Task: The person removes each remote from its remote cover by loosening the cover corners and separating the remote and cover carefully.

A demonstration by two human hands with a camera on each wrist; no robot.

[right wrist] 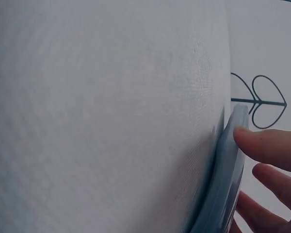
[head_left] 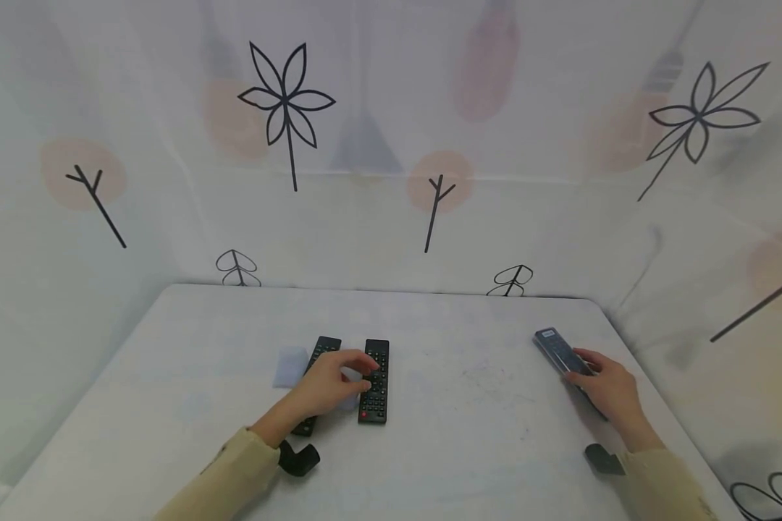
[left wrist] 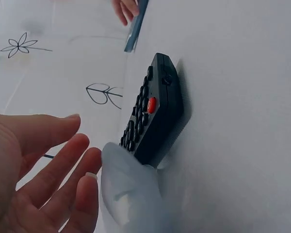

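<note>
At the right side of the table my right hand (head_left: 611,388) grips a remote control (head_left: 554,350), thumb on one side and fingers on the other. Its casing looks blue-grey in the right wrist view, and it slants toward the table's right edge. My left hand (head_left: 326,383) hovers over two black remotes with its fingers loosely bent and holding nothing. One black remote (head_left: 378,398) lies just beyond the fingertips, its red button (left wrist: 152,105) facing the left wrist camera. The other black remote (head_left: 326,346) is partly hidden under this hand. A pale translucent wrapper (left wrist: 128,189) sits by the fingers.
Another pale bluish wrapper-like piece (head_left: 291,366) lies left of the remotes. The white table (head_left: 456,449) ends at the back against a patterned cloth backdrop (head_left: 365,239), which also rises along both sides. Dark wrist mounts (head_left: 300,460) show at the sleeves.
</note>
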